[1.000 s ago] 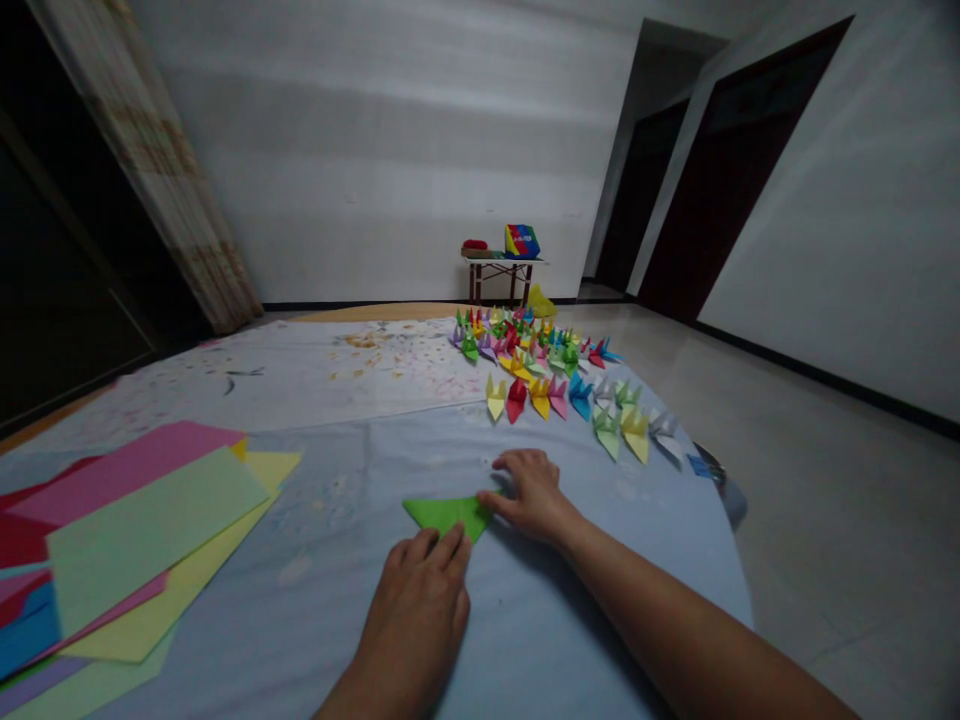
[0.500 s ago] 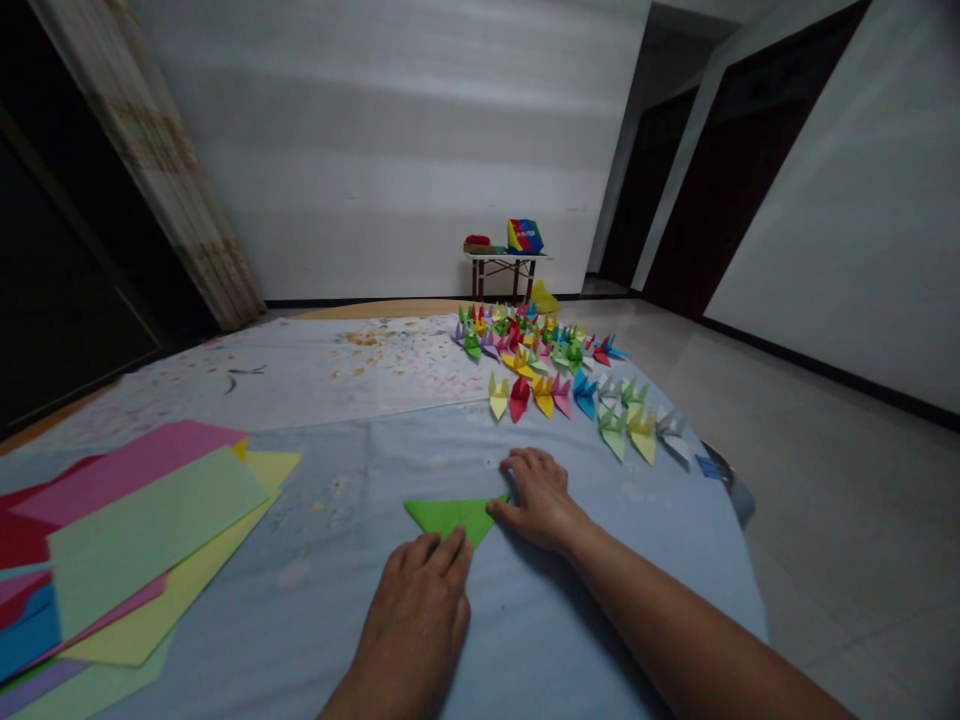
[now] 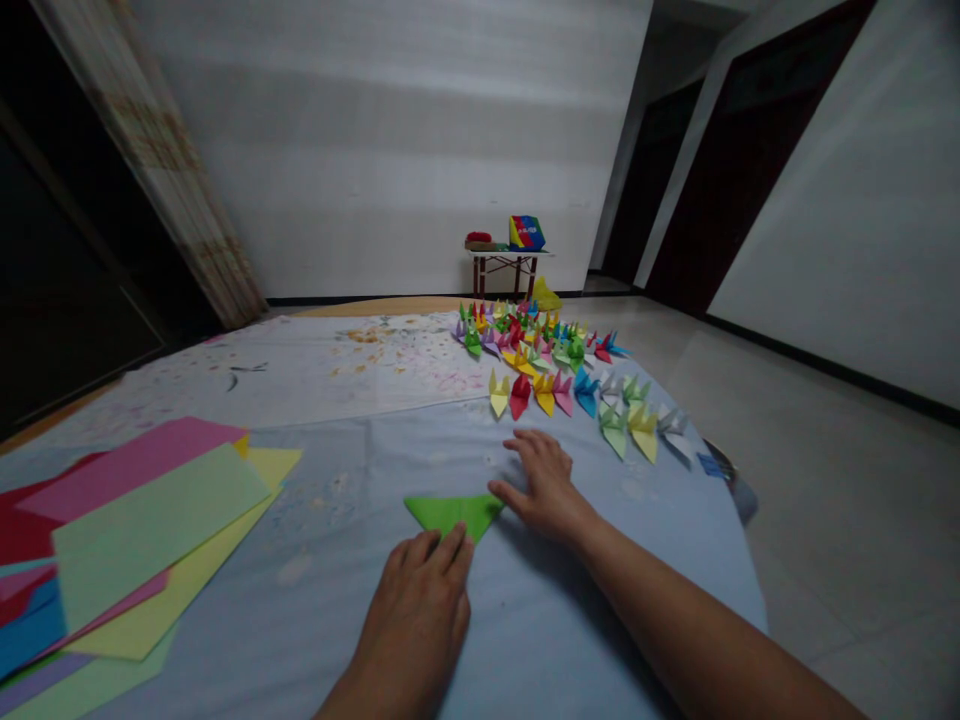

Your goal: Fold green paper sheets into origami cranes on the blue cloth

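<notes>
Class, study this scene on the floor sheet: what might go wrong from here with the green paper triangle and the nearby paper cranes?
The green paper triangle lies on the pale blue cloth, with the left hand only at its lower tip, so it might slide or shift. The right hand is close to the multicoloured folded paper cranes, and a careless sweep could knock them over.

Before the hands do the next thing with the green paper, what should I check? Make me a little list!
1. Green paper lying flat on the blue sheet: ok.
2. Left hand at the paper's lower tip: ok.
3. Right hand touching the paper: cannot tell; its thumb is right by the corner.
4. Paper pile apart from the green paper: ok.
5. Paper cranes apart from the hands: ok.
</notes>
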Motion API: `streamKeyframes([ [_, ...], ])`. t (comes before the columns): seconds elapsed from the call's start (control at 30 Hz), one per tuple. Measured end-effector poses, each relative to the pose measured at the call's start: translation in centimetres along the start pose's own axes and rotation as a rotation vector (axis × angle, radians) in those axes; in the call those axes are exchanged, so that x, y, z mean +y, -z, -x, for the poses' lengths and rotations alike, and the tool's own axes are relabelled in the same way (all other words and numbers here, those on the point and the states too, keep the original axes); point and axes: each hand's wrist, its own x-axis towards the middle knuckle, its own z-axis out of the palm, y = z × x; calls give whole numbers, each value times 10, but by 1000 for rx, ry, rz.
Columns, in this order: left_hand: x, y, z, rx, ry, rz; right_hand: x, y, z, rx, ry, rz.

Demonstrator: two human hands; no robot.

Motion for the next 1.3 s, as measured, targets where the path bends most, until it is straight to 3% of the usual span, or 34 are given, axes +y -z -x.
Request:
streamKeyframes([
  [0.13, -1, -2, 2, 3, -16, -16, -11, -9, 3, -167, 31, 29],
  [0.33, 8, 10, 9, -61, 18, -81, -10, -10, 1, -242, 15, 36],
  [0.5, 19, 23, 16, -56, 22, -80, -11, -9, 2, -235, 22, 35],
  [0.67, 22, 11, 15, 42, 31, -85, -11, -9, 2, -240, 25, 40],
  [0.9, 18, -2, 13, -54, 44, -134, -13, -6, 3, -239, 29, 38],
  [1.3, 20, 5, 12, -97, 44, -140, -12, -5, 2, -254, 25, 24],
])
